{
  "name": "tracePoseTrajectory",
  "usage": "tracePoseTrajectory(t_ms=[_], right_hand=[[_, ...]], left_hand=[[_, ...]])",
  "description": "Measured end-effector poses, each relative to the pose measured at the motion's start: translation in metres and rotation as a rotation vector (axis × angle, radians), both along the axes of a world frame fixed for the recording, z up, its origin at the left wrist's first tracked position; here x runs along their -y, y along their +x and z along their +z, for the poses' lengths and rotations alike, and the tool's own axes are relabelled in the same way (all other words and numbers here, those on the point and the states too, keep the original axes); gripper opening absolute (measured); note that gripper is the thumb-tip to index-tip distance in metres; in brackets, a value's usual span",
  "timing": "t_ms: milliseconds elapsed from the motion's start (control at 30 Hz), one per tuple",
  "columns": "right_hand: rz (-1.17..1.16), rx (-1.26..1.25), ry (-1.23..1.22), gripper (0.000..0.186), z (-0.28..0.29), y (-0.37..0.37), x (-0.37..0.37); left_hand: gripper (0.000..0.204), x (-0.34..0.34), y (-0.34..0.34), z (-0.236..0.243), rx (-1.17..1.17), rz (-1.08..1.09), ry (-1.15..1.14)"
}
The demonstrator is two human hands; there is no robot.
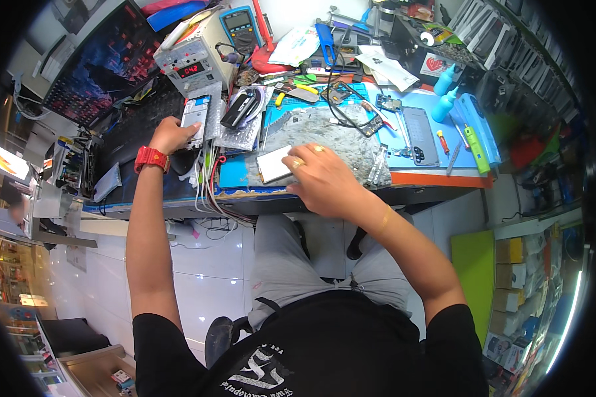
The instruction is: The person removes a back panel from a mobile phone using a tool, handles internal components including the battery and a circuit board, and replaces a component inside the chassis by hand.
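Note:
My left hand (170, 135), a red watch at its wrist, grips the lower part of an opened phone (196, 111), its silver inside showing, lying on or just over bubble wrap (211, 133). My right hand (328, 182), with rings, is curled over a white rectangular piece (269, 167), possibly a battery, its fingers closed on the piece's right end at the front of a worn grey mat (338, 132). Just right of the opened phone, a black device (240, 109) rests on bubble wrap.
A power supply (187, 66), blue multimeter (238, 26) and monitor (102, 63) stand behind. Loose cables (208, 185) hang over the desk's front. On the right are blue bottles (444, 106), a green-yellow tool (475, 151), a phone frame (420, 132) and a blue mat (398, 152).

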State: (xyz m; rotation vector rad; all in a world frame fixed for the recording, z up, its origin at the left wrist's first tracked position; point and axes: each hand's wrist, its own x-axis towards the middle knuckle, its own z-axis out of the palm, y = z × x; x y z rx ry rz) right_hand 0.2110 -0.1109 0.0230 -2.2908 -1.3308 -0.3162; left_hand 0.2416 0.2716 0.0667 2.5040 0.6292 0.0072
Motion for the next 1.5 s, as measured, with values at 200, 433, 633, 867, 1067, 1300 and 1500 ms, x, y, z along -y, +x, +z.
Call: tracePoseTrajectory(t_ms=[200,433,633,867,1067,1300,1500], right_hand=[[0.047,-0.059,-0.186,0.06,-0.005,0.029,-0.038],[0.004,-0.079,-0.163,0.052,0.005,0.033,-0.044],[-0.054,-0.217,-0.044,0.03,0.013,0.013,-0.031],[-0.103,-1.146,0.934,0.02,0.038,-0.036,0.039],[-0.175,-1.25,0.995,0.019,0.017,-0.092,0.057],[-0.388,-1.327,0.794,0.017,-0.029,-0.124,0.069],[-0.387,-1.28,0.653,0.019,-0.036,-0.13,0.07]], left_hand=[[0.046,-0.006,0.002,-0.002,0.06,-0.007,-0.057],[0.03,-0.01,-0.005,-0.004,0.147,0.078,-0.604],[0.027,-0.011,-0.031,-0.003,0.312,-0.009,-0.993],[0.033,0.136,-0.113,-0.017,0.583,-0.068,-1.258],[0.038,0.263,-0.187,-0.081,0.524,0.073,-1.381],[0.034,0.305,-0.217,-0.116,0.446,0.101,-1.559],[0.035,0.307,-0.223,-0.125,0.438,0.053,-1.418]])
